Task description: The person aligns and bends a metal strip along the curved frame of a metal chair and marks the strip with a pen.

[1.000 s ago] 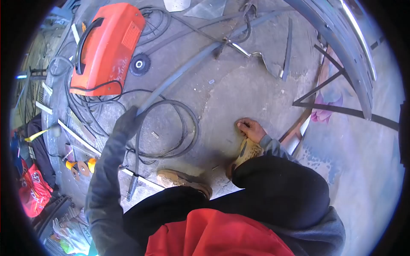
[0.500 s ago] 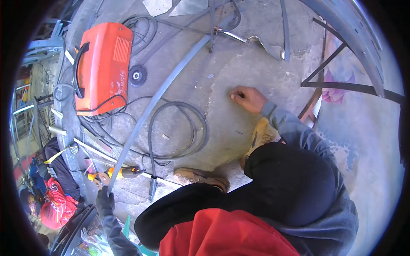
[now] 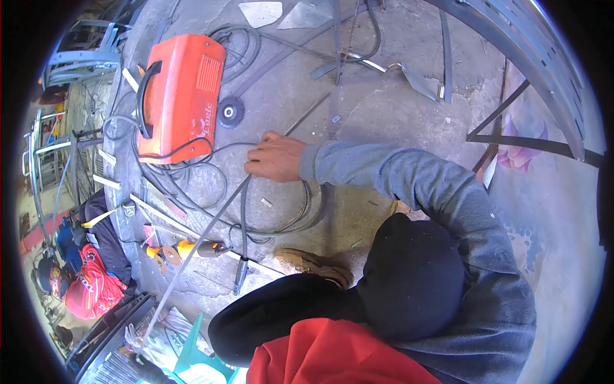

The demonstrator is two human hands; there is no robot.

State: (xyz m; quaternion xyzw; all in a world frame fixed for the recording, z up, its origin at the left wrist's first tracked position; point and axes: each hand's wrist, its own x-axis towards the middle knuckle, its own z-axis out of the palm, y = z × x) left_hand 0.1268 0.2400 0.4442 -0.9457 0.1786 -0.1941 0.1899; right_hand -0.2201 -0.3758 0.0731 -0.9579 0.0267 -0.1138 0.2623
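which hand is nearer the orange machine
Right. In the picture, the right hand is just right of the orange machine; the left hand is well below it, near the bottom edge.

The widest free floor (image 3: 391,118) lies to the right of the orange machine (image 3: 181,102), past the black wheel (image 3: 231,112) just beside it; a hand could pass there. A long metal bar (image 3: 308,114) slants past the machine's near end, the fingers of the right hand (image 3: 279,157) wrapped round it. Nearer the wearer than the machine, looped cable (image 3: 244,221) clutters the floor. Right of the machine, the sleeve (image 3: 364,168) bars the near side; farther right, a curved metal frame (image 3: 537,72) obstructs.
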